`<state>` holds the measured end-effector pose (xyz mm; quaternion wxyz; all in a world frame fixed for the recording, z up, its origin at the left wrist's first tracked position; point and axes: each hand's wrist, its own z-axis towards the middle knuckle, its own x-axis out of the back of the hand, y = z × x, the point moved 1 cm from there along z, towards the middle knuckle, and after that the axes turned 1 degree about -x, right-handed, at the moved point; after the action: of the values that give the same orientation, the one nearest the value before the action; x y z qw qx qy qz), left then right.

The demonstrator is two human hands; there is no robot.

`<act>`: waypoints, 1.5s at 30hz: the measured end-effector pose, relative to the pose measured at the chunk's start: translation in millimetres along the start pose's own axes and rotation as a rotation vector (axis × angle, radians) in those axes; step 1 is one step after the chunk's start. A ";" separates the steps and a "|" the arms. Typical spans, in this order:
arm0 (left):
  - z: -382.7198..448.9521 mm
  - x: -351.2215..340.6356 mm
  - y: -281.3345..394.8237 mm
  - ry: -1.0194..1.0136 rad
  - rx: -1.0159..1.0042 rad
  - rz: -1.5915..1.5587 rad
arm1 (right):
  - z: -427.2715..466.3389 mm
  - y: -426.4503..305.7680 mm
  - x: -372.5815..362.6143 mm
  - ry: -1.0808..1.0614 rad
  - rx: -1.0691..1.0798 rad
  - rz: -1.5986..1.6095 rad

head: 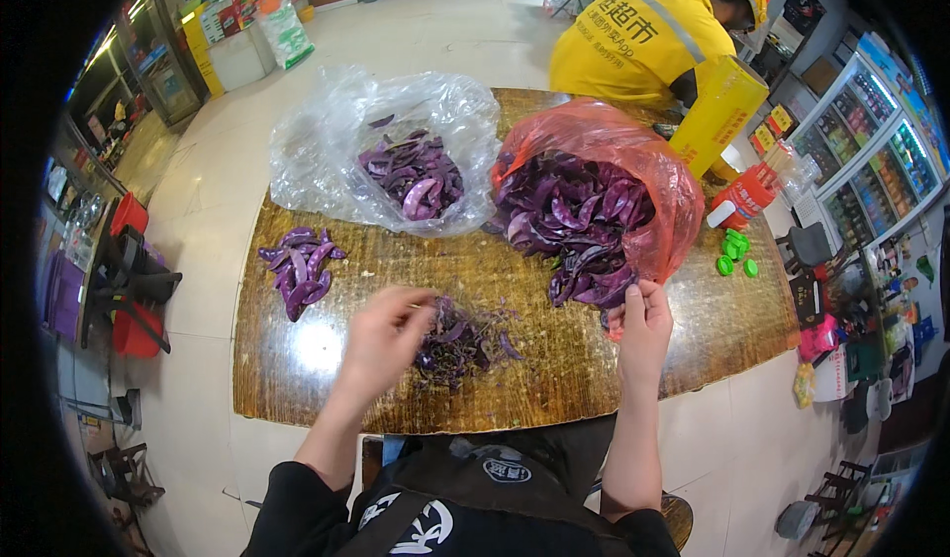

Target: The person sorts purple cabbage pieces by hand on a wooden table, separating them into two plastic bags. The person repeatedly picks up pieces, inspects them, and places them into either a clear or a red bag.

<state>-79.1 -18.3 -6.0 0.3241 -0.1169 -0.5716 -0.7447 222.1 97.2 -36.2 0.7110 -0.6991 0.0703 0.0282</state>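
Note:
Purple bean pods [579,201] fill a red plastic bag [672,201] whose mouth faces me, and some spill onto the wooden table [564,394]. At the spill's near edge, the fingertips of my right hand [646,323] come together by a pod and the bag's rim; whether they pinch either is unclear. My left hand [390,338], blurred and with curled fingers, is beside a heap of stems and trimmings [456,345]. Anything inside it is hidden. More pods [415,175] lie in a clear plastic bag [312,164]. A small pile of glossy pods [300,267] rests at the left.
Beyond the red bag stand a yellow roll [720,115] and a red container of sticks [746,193]. Green caps [735,245] lie near the table's right edge. A person in a yellow jacket [631,37] leans at the far side. A glass-door fridge [868,149] stands to the right.

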 end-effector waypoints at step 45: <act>-3.7 -58.7 26.5 -0.347 -0.262 0.153 | -71.6 5.6 -51.6 -0.442 0.682 -0.858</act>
<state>-17.3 -4.9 -18.6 0.2584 -0.3273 -0.5067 -0.7545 165.9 28.8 -35.4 0.8412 -0.3746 -0.3634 -0.1413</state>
